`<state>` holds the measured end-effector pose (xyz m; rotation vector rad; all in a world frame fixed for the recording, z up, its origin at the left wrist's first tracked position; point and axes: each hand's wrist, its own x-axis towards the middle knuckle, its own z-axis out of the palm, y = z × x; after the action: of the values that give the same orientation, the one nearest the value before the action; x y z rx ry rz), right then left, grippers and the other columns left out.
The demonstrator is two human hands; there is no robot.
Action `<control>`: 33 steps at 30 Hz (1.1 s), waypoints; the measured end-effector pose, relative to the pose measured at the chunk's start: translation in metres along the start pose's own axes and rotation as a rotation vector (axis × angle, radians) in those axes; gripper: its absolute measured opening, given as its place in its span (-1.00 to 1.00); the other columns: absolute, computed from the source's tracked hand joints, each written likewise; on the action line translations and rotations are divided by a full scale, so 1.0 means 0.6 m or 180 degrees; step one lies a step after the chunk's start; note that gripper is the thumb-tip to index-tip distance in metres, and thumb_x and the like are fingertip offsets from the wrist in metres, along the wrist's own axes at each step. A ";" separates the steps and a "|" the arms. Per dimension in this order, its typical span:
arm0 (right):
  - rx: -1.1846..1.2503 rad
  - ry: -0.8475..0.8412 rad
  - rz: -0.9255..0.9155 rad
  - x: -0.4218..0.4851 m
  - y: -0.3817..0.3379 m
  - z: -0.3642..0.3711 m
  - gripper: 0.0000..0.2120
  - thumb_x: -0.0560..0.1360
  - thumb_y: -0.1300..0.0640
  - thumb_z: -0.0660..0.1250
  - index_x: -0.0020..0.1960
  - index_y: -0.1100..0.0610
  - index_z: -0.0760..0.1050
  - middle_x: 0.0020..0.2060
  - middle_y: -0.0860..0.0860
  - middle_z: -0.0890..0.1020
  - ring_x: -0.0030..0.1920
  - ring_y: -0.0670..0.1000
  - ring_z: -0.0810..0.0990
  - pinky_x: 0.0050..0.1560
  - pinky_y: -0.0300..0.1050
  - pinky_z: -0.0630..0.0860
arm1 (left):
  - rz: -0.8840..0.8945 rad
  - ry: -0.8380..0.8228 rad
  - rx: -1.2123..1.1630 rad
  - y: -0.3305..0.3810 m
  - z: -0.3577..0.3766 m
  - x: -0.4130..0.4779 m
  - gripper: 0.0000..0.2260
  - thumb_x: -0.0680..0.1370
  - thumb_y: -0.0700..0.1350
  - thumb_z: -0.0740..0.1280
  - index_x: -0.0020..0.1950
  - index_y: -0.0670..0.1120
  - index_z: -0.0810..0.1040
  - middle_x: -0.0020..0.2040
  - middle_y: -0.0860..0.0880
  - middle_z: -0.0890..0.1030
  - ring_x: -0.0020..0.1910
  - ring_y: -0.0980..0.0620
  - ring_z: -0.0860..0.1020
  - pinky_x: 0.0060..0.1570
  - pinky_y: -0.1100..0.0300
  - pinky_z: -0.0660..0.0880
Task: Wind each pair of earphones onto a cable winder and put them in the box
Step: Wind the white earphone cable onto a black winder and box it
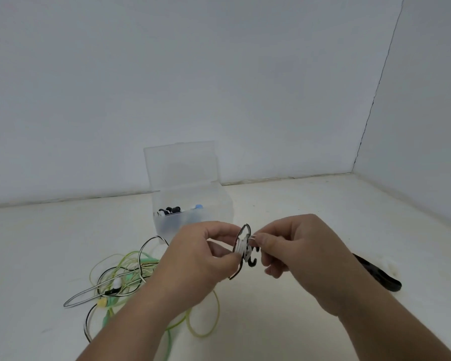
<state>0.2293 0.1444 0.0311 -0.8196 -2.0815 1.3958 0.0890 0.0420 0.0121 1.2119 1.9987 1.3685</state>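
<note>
My left hand (193,259) pinches a small cable winder (245,250) wrapped with black-and-white earphone cable. My right hand (297,251) pinches the same cable right beside the winder, fingers curled. A loose end of that cable hangs below the winder. A translucent plastic box (219,204) with its lid up stands just behind my hands; wound earphones with black, white and blue parts lie inside. Left of my hands lies a tangle of earphones (125,277): yellow-green, mint-green and black-and-white cables with a white earbud.
A black spotted object (378,274) lies on the white surface to the right, partly behind my right forearm. White walls close the space behind and to the right, meeting in a corner.
</note>
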 end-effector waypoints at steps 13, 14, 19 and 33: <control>-0.1294 0.0191 -0.1162 -0.017 -0.003 0.032 -0.86 0.58 0.07 0.27 0.06 -0.13 0.56 -0.30 -0.08 0.63 -0.24 -0.08 0.61 -0.18 -0.14 0.48 | -0.0392 0.0435 -0.2011 -0.009 0.008 0.012 -0.82 0.54 -0.35 0.34 0.09 -0.20 0.66 -0.02 -0.20 0.72 -0.08 -0.13 0.69 -0.07 0.08 0.62; -0.1330 0.0268 -0.1166 -0.017 -0.002 0.033 -0.85 0.57 0.05 0.28 0.07 -0.14 0.58 -0.30 -0.11 0.64 -0.23 -0.12 0.62 -0.18 -0.17 0.49 | -0.0396 0.0415 -0.2117 -0.008 0.009 0.012 -0.82 0.54 -0.35 0.33 0.09 -0.22 0.65 -0.02 -0.22 0.71 -0.07 -0.15 0.69 -0.07 0.10 0.63; -0.1080 0.0388 -0.1079 -0.019 -0.001 0.035 -0.90 0.56 0.06 0.30 -0.11 -0.11 0.45 -0.31 -0.04 0.65 -0.32 -0.09 0.64 -0.28 -0.18 0.51 | -0.0370 0.0292 -0.2752 0.004 0.008 0.009 -0.81 0.56 -0.39 0.25 -0.12 -0.27 0.66 -0.16 -0.25 0.68 -0.29 -0.07 0.63 -0.28 0.21 0.61; 0.1417 -0.0115 0.0369 -0.001 -0.006 0.018 -0.88 0.54 0.27 0.35 -0.17 0.24 0.56 -0.39 0.14 0.57 -0.50 0.02 0.45 -0.27 -0.05 0.62 | -0.0182 -0.0161 -0.2815 0.005 0.003 0.007 -0.71 0.53 -0.42 0.20 0.04 -0.24 0.69 -0.13 -0.18 0.68 -0.22 -0.03 0.62 -0.19 0.18 0.63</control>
<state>0.2214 0.1361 0.0303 -0.7360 -1.6694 1.8558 0.0896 0.0468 0.0146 0.7417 1.1236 1.8547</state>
